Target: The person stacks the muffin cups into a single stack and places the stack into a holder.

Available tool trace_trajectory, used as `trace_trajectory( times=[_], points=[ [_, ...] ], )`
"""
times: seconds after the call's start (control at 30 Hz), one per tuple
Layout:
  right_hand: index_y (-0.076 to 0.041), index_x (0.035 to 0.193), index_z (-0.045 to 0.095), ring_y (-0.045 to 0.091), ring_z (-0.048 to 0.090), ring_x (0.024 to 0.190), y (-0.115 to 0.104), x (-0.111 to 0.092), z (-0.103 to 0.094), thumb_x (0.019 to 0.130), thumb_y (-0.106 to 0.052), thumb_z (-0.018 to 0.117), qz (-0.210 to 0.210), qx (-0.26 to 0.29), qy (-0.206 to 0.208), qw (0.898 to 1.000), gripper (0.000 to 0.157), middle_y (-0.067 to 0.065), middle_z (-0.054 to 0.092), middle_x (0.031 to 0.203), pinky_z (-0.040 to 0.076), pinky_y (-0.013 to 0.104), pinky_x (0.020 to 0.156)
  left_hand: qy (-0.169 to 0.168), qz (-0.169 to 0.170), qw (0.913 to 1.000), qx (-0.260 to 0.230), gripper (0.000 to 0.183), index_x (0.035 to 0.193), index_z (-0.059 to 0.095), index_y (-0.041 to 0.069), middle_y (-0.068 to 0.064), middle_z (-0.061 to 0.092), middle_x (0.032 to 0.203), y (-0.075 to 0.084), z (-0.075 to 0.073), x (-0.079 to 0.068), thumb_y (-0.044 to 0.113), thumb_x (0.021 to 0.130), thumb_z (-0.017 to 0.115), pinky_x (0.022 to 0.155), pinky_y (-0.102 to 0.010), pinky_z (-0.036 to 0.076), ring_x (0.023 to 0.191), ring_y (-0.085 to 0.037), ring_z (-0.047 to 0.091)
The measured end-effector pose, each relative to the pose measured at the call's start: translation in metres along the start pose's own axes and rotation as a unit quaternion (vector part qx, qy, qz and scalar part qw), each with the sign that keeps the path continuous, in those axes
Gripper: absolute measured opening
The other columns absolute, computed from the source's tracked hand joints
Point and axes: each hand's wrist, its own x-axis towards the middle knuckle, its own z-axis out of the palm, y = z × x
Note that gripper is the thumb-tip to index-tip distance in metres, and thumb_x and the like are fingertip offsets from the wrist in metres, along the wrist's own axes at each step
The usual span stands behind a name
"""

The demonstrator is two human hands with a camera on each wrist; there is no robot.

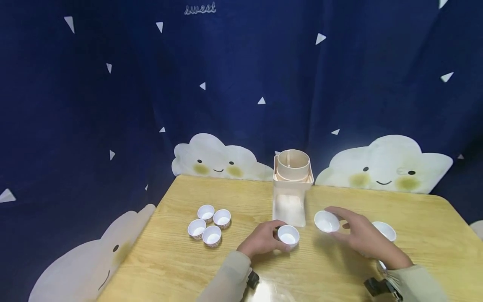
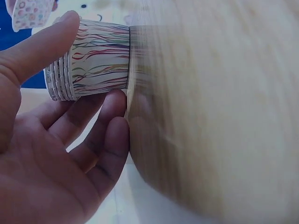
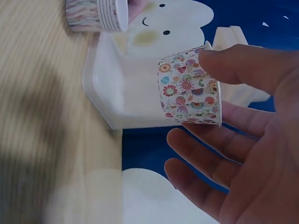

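Note:
My left hand (image 1: 264, 240) grips a nested stack of small paper baking cups (image 1: 288, 235) near the table's middle. In the left wrist view the outermost cup of that stack (image 2: 103, 58) has wavy coloured stripes, several rims show behind it, and its base meets the wood. My right hand (image 1: 360, 235) pinches a single paper baking cup (image 1: 326, 221) by its rim, off the table and to the right of the stack. Flowers and mushroom-like shapes cover this cup (image 3: 189, 91) in the right wrist view. Thumb and fingers lie on opposite sides of it.
Behind the hands stands a beige holder (image 1: 289, 205) with a round cup-like top (image 1: 293, 164). Several white-lined paper cups (image 1: 212, 235) are grouped at left. More cups (image 1: 385, 230) sit at right, partly hidden by the right arm. A dark blue curtain (image 1: 241, 63) hangs behind the wooden table (image 1: 166, 260).

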Motion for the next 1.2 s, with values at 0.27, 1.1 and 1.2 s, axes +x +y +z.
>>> trace_trajectory(
  times=[0.27, 1.1, 1.2],
  points=[
    [-0.009, 0.127, 0.063, 0.01, 0.064, 0.1, -0.009, 0.004, 0.018, 0.082, -0.026, 0.08, -0.006, 0.042, -0.014, 0.999, 0.051, 0.007, 0.07, 0.121, 0.055, 0.033, 0.077, -0.003, -0.005, 1.0, 0.006, 0.052, 0.117, 0.067, 0.023, 0.008, 0.066, 0.093, 0.001, 0.0, 0.0, 0.019, 0.071, 0.089, 0.073, -0.021, 0.046, 0.079, -0.003, 0.057],
    [-0.001, 0.127, 0.059, 0.025, 0.064, 0.101, -0.029, 0.029, 0.062, 0.081, -0.018, 0.079, -0.036, 0.111, -0.068, 0.991, 0.052, 0.011, 0.068, 0.116, 0.053, 0.025, 0.074, -0.012, 0.003, 0.9997, -0.02, 0.052, 0.117, 0.066, 0.017, 0.005, 0.068, 0.099, 0.0, 0.0, 0.0, 0.013, 0.07, 0.088, 0.074, -0.02, 0.049, 0.083, -0.003, 0.062],
    [-0.002, 0.127, 0.059, 0.025, 0.064, 0.101, -0.03, 0.03, 0.063, 0.082, -0.02, 0.079, -0.032, 0.109, -0.068, 0.991, 0.053, 0.01, 0.068, 0.115, 0.053, 0.025, 0.073, -0.009, 0.0, 0.9997, -0.023, 0.051, 0.116, 0.066, 0.017, 0.006, 0.069, 0.1, 0.001, 0.0, 0.0, 0.013, 0.069, 0.088, 0.076, -0.021, 0.049, 0.084, -0.003, 0.061]
  ],
)
